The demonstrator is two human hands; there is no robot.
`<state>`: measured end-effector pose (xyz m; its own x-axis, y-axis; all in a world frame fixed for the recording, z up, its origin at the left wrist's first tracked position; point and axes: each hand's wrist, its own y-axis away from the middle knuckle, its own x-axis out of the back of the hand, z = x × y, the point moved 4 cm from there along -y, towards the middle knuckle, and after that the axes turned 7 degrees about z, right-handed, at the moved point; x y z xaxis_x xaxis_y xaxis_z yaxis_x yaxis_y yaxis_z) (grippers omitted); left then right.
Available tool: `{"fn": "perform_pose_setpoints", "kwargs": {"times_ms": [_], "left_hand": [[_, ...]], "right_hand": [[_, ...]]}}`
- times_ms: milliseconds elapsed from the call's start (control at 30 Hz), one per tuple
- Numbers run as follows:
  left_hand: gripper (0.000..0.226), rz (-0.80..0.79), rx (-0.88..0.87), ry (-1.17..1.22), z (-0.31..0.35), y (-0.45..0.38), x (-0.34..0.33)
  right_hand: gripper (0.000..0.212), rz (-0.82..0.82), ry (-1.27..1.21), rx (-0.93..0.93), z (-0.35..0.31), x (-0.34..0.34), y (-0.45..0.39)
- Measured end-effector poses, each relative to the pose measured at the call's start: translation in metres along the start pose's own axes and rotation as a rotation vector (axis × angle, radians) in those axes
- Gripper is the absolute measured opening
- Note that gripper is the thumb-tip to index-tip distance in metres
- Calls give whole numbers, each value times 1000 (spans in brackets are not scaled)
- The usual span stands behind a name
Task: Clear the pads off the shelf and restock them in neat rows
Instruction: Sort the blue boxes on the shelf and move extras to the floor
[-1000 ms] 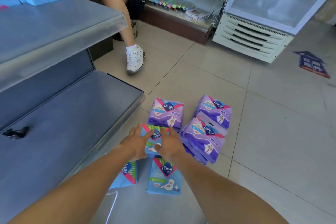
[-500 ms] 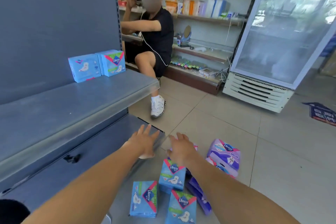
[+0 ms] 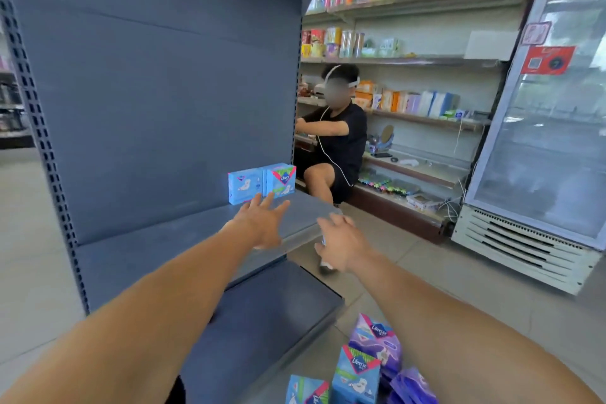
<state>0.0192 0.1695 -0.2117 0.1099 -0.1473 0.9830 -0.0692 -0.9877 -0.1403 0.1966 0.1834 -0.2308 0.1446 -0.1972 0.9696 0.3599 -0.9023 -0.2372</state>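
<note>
Left hand (image 3: 262, 223) open, fingers spread, reaching over the shelf (image 3: 183, 249) toward the two blue pad packs (image 3: 261, 182) standing side by side just beyond the fingertips, at the shelf's far right end against the back panel (image 3: 157, 75). Right hand (image 3: 339, 248) off the shelf's right edge, fingers loosely curled; a scrap of pale blue and white shows beside the palm, blurred, so cannot tell whether anything is held. More packs on the floor (image 3: 410, 279) below and near the right forearm: blue packs (image 3: 355, 374) upright, purple packs (image 3: 377, 341) leaning behind them. Risks: packs on the shelf stand upright and close to the open end, so a sweeping grab with spread fingers could tip one over the edge; soft wrappers likely to slip in a one-handed pinch; floor pile sits under the forearms and could be knocked when drawing back. Lower shelf (image 3: 262, 315) below the left forearm. Beyond the right hand: a person (image 3: 337, 138) seated by stocked wall shelving (image 3: 410, 62), and a glass-door cooler (image 3: 541, 141) further right.
</note>
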Motion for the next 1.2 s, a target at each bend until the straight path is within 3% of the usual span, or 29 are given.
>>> {"fn": "perform_pose_setpoints", "kwargs": {"times_ms": [333,533,700,900,1000,1200], "left_hand": [[63,-35,178,11,-75,-35,25],[58,-28,232,54,-109,-90,-3],[64,-25,277,60,-134,-139,-54],[85,71,281,7,-163,-208,-92],[85,125,253,-20,-169,-235,-102],[76,161,220,-74,-165,-254,-109]], "right_hand": [[57,26,-24,107,-37,28,-90],[53,27,-162,14,-17,1,-171],[56,34,-307,-163,8,-46,-238],[69,1,-408,-241,32,-103,-317],[83,49,-452,-226,36,-121,-345],[84,36,-402,-75,25,-122,-374]]}}
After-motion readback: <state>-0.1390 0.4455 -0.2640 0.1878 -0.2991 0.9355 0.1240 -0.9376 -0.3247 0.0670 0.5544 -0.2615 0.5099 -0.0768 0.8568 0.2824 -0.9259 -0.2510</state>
